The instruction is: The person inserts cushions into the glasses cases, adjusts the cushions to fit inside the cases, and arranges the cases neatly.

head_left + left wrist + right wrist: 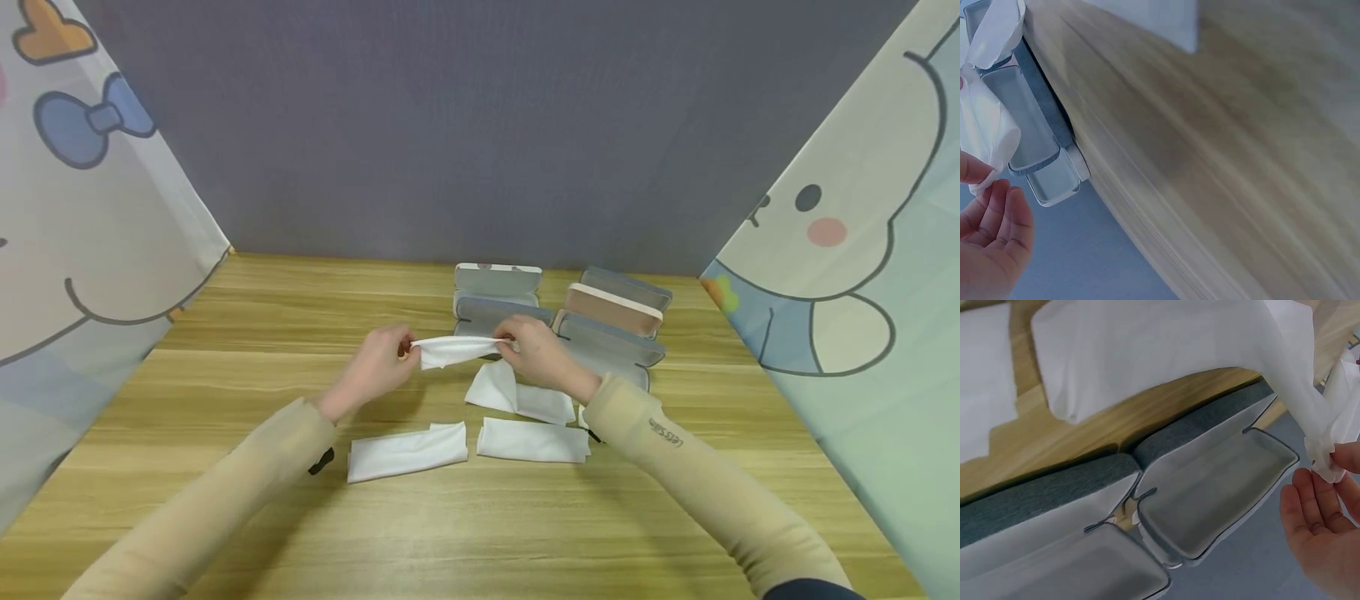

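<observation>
A strip of folded white cloth (pixel 453 351) is stretched between both hands above the table. My left hand (pixel 378 367) pinches its left end between thumb and fingers, and my right hand (pixel 543 354) pinches the right end. In the right wrist view, the right hand's fingertips (pixel 1316 478) grip a gathered corner. Below the held strip lies a loosely folded white cloth (pixel 491 387). Two flatter folded white cloths, one on the left (pixel 407 452) and one on the right (pixel 532 440), lie nearer the front.
Behind the right hand stand several open glasses cases: a grey one (pixel 498 312), a patterned one (pixel 497 277), a beige one (pixel 611 308) and another grey one (pixel 611 337). A dark grey panel (pixel 465 125) rises behind the wooden table (pixel 300 292). Cartoon-printed sheets flank both sides.
</observation>
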A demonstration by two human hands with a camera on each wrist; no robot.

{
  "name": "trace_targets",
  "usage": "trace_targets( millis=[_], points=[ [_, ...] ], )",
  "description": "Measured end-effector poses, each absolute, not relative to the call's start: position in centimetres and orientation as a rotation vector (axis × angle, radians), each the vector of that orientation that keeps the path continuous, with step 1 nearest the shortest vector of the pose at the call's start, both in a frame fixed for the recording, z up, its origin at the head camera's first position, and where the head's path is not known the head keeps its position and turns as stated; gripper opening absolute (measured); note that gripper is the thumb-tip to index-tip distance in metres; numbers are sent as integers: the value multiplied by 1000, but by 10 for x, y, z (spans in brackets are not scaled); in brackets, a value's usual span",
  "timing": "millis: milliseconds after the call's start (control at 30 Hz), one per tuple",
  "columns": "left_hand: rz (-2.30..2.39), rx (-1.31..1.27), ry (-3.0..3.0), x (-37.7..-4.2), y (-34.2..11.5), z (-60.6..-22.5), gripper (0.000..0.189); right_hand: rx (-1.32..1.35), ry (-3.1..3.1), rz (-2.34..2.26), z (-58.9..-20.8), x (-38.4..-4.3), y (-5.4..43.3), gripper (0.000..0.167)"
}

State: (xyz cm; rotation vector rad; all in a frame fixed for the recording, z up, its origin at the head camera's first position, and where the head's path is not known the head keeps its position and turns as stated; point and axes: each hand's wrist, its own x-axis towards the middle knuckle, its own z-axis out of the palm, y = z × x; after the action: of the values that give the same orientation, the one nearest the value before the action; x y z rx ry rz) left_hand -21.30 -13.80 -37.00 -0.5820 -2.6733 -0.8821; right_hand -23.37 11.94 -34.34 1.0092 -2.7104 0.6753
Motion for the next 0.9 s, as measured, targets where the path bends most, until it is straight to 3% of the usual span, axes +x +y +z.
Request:
trace_targets(
  millis=[900],
  points=[
    [-879, -597, -2678, -226, -117, -354, 8, 893, -2730, 760, -332, -237, 140, 13]
  ],
)
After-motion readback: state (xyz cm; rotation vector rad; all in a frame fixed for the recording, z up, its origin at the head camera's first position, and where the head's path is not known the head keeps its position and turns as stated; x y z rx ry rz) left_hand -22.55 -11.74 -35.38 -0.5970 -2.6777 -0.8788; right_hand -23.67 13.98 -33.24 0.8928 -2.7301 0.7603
